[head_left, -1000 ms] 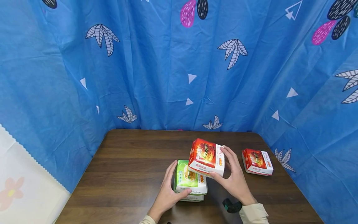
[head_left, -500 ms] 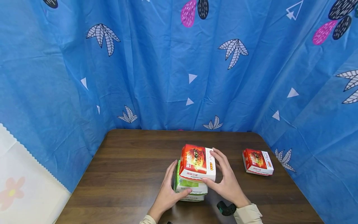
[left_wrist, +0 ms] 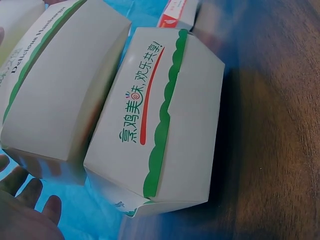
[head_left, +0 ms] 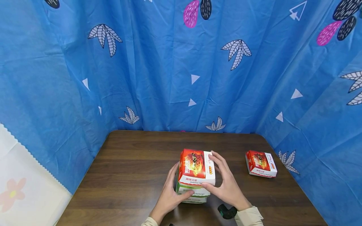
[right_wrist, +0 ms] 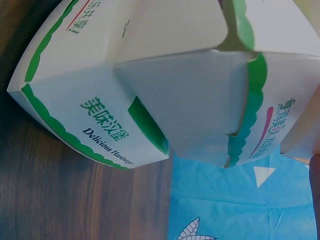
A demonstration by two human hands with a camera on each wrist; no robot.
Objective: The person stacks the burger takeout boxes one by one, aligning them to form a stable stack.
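A red-and-white hamburger box (head_left: 195, 164) sits over a green-and-white hamburger box (head_left: 201, 191), hiding most of its lid; whether they touch I cannot tell. My right hand (head_left: 228, 188) holds the red box by its right side, thumb at the front corner. My left hand (head_left: 170, 196) grips the green box from the left, its thumb across the front. Under that lies another box (head_left: 198, 200), mostly covered. In the left wrist view this lowest box (left_wrist: 155, 120) shows a green scalloped edge and stands on the table. In the right wrist view it and the green box (right_wrist: 195, 95) are stacked askew.
A second red hamburger box (head_left: 260, 164) lies at the right of the brown wooden table (head_left: 135, 163). Blue patterned curtains (head_left: 158, 69) surround the back and sides. A pale flowered cloth (head_left: 25, 188) hangs at lower left.
My right hand has brought the red box left and down, over the green box. My left hand has stayed on the green box.
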